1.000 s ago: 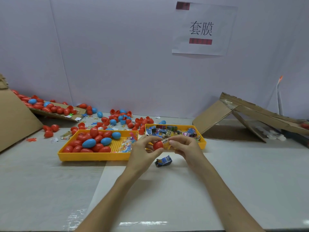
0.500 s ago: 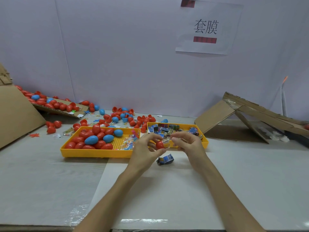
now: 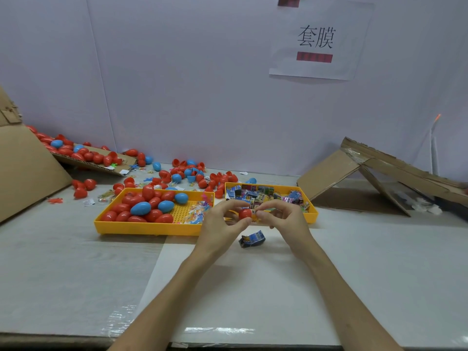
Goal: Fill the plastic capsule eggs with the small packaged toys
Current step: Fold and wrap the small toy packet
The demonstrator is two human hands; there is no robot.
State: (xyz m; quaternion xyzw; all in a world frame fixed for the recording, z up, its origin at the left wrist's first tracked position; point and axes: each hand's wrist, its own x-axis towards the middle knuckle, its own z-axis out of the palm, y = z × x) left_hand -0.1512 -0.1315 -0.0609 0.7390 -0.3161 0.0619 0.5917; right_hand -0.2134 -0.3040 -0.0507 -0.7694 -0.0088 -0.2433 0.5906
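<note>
My left hand (image 3: 222, 222) holds a red capsule egg half (image 3: 245, 214) between thumb and fingers. My right hand (image 3: 281, 219) pinches a small packaged toy (image 3: 254, 215) at the egg's opening. Both hands hover just in front of the right yellow tray (image 3: 312, 215), which holds several small packaged toys (image 3: 263, 195). The left yellow tray (image 3: 141, 228) holds several red and blue eggs (image 3: 147, 206). A blue packaged toy (image 3: 252, 239) lies on the table below my hands.
Loose red and blue egg halves (image 3: 192, 174) lie scattered behind the trays. Cardboard with more eggs (image 3: 83, 154) sits at the far left, folded cardboard (image 3: 367, 178) at the right. A white wall with a paper sign (image 3: 319, 39) closes the back.
My hands have stayed close together at the egg, with the right fingers working the toy against the red half. The camera view shifted slightly.
</note>
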